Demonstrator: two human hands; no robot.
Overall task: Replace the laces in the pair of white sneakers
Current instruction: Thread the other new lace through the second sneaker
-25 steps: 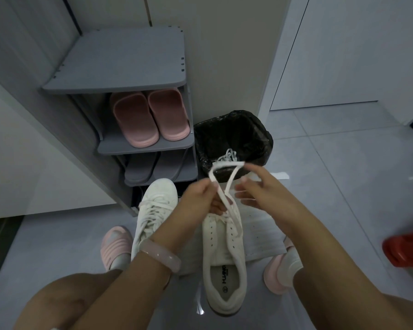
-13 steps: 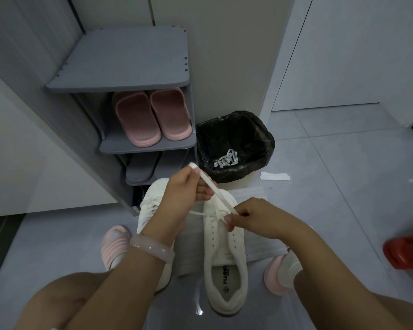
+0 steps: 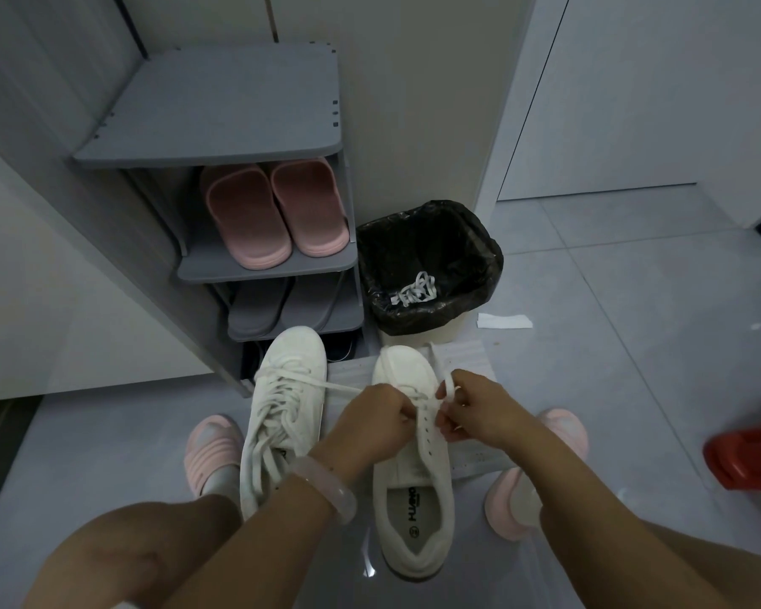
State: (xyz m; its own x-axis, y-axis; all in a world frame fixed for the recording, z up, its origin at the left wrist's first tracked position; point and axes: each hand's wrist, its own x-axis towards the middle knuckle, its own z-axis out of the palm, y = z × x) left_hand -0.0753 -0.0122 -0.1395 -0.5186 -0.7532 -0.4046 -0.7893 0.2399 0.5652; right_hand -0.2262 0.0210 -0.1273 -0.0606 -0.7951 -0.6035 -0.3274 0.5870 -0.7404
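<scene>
Two white sneakers stand on the floor between my feet. The left sneaker (image 3: 282, 410) is fully laced. The right sneaker (image 3: 414, 485) has lace only near its toe, and its upper eyelets are bare. My left hand (image 3: 376, 415) and my right hand (image 3: 475, 408) meet over the right sneaker's front eyelets. Each pinches a part of the white lace (image 3: 447, 389). One strand of the lace runs left from my left hand across the left sneaker. An old white lace (image 3: 414, 290) lies in the black-lined bin (image 3: 479, 239).
A grey shoe rack (image 3: 220, 107) stands behind the sneakers with pink slippers (image 3: 273, 213) and grey slippers on its shelves. White foam sheet (image 3: 466, 358) lies under the right sneaker. A white paper scrap (image 3: 504, 320) lies on the tiles. A red object (image 3: 747, 459) sits at right.
Both hands have come down from above the bin to the right sneaker's front eyelets, drawing the lace tight and low against the shoe.
</scene>
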